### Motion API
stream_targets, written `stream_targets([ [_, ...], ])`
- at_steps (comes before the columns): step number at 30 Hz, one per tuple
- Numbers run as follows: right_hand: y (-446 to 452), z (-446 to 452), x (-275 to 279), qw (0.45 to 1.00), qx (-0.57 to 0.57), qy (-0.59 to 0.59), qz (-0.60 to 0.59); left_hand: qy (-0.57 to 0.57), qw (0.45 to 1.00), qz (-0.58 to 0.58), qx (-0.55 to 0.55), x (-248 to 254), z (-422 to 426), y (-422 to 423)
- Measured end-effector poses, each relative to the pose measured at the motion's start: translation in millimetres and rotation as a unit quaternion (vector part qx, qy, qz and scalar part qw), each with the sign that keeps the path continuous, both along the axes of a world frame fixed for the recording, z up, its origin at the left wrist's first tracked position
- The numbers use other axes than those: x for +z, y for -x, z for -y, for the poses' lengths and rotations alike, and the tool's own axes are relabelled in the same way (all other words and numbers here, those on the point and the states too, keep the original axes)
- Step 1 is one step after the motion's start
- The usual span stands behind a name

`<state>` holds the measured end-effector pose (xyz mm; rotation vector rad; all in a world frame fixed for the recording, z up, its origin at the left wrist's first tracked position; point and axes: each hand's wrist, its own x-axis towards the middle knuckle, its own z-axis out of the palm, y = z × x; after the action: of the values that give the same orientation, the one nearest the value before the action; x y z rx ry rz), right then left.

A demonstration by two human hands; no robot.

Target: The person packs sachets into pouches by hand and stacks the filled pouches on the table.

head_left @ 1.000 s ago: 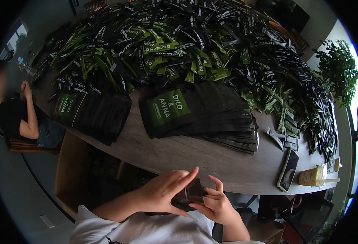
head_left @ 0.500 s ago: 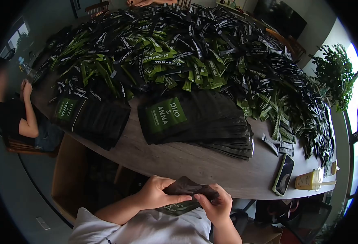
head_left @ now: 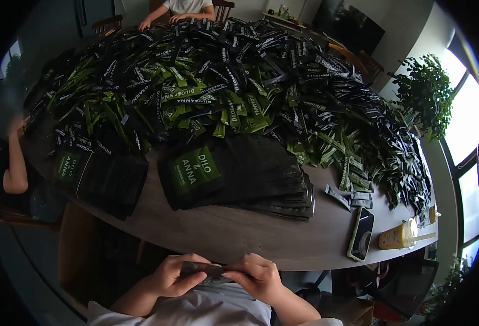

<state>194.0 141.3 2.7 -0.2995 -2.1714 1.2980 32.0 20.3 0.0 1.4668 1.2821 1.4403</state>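
The left hand [head_left: 175,276] is curled around one end of a dark bag [head_left: 212,273], with its thumb on top. The right hand [head_left: 257,276] pinches the other end. The bag is near the shirt [head_left: 212,308], close to the near edge of the tabletop [head_left: 223,239]. A big heap of packets [head_left: 212,103] (some green, some black) covers much of the tabletop. Nearer lie a fanned stack [head_left: 245,176] and a banded stack [head_left: 109,185]. A phone [head_left: 362,233] and a cup [head_left: 394,238] are on the right.
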Motion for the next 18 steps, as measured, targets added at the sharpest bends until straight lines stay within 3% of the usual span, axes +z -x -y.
stream_targets([
  [2, 4, 0, 0, 0.998, 0.050, -0.034, 0.002, -0.023, 0.999, 0.026, 0.009, 1, 5, 3],
  [3, 4, -3, 2, 0.998, 0.047, -0.034, 0.002, -0.052, 0.998, -0.031, 0.015, -2, 11, 12],
  [5, 5, -12, 10, 0.975, 0.109, -0.185, 0.061, 0.001, 0.999, -0.047, 0.004, 5, 34, 32],
  [7, -10, -50, 19, 0.951, 0.001, -0.276, 0.138, 0.063, 0.991, -0.117, 0.007, 15, 67, 65],
  [8, -19, -75, 20, 0.935, -0.094, -0.319, 0.120, 0.188, 0.971, -0.140, 0.049, 25, 88, 77],
  [9, -33, -102, 24, 0.903, -0.186, -0.354, 0.158, 0.309, 0.933, -0.159, 0.090, 31, 107, 86],
  [11, -63, -147, 21, 0.820, -0.306, -0.401, 0.269, 0.360, 0.840, -0.365, 0.176, 22, 135, 98],
  [12, -75, -158, 16, 0.767, -0.331, -0.425, 0.347, 0.375, 0.829, -0.355, 0.213, 25, 138, 92],
  [13, -83, -169, 10, 0.753, -0.326, -0.408, 0.400, 0.374, 0.830, -0.351, 0.218, 25, 132, 89],
  [15, -90, -190, -6, 0.729, -0.294, -0.402, 0.469, 0.295, 0.919, -0.206, 0.159, 28, 106, 79],
  [17, -82, -203, -9, 0.770, -0.329, -0.310, 0.450, 0.217, 0.945, -0.193, 0.148, 22, 73, 75],
  [18, -78, -211, -8, 0.793, -0.382, -0.283, 0.380, 0.173, 0.939, -0.245, 0.171, 21, 51, 71],
])
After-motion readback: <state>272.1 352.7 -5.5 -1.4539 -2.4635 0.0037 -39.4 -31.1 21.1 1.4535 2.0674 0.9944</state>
